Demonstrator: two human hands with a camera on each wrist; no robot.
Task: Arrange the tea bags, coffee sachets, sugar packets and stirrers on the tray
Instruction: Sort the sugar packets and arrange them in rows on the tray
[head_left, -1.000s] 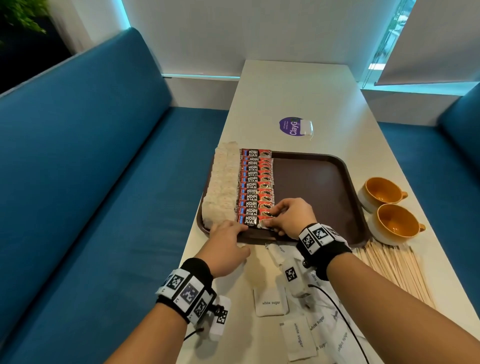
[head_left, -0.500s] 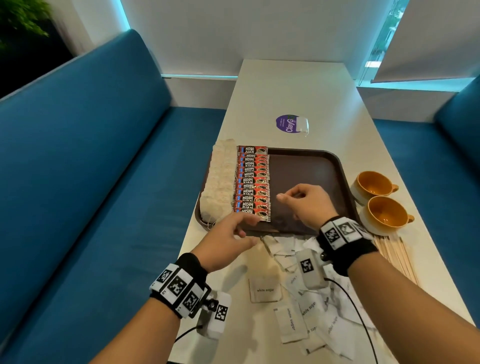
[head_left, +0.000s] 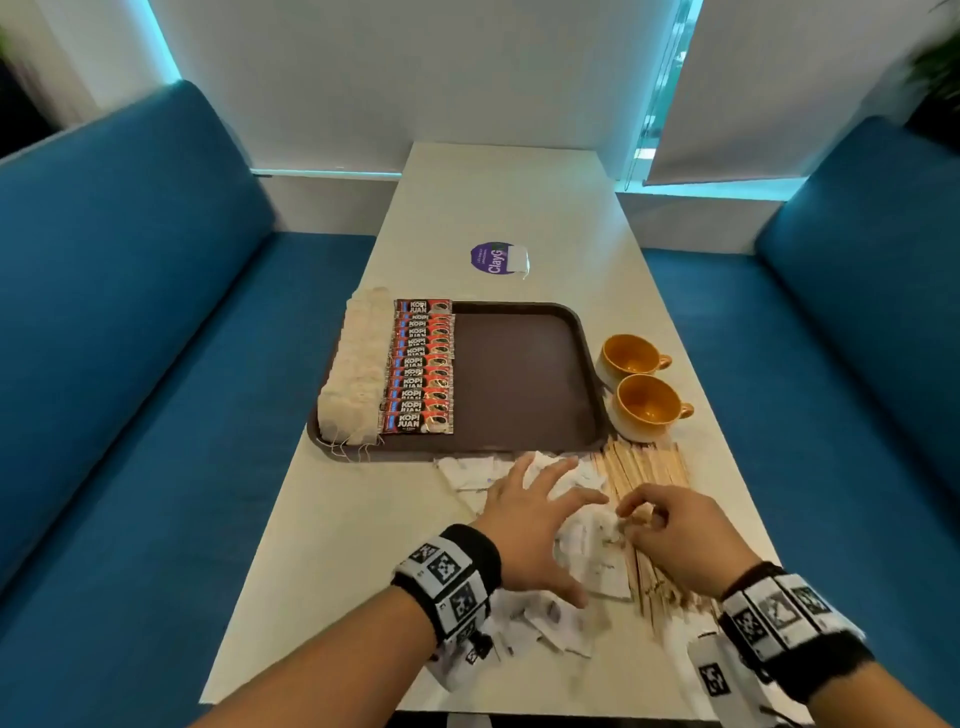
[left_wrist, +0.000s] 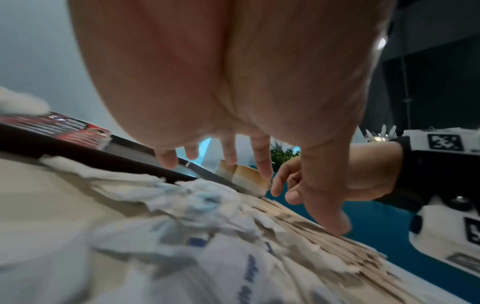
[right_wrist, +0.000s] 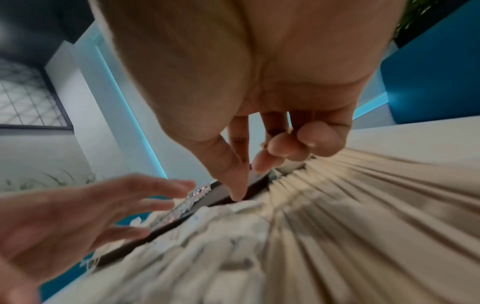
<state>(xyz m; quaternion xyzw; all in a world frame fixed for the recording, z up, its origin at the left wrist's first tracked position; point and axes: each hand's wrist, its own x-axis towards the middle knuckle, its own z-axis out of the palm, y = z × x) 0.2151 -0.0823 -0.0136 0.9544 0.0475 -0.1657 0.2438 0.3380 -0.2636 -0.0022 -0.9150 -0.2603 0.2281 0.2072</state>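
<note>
Both my hands have left the tray (head_left: 524, 384) for the sugar packets (head_left: 587, 540): left hand (head_left: 530, 530) spread wide, right hand (head_left: 680, 530) curled, grip unclear.

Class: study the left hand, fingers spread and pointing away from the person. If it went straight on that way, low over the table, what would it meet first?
Most likely the loose sugar packets just past the left hand, then the tray rim. Its height over them is unclear.
</note>
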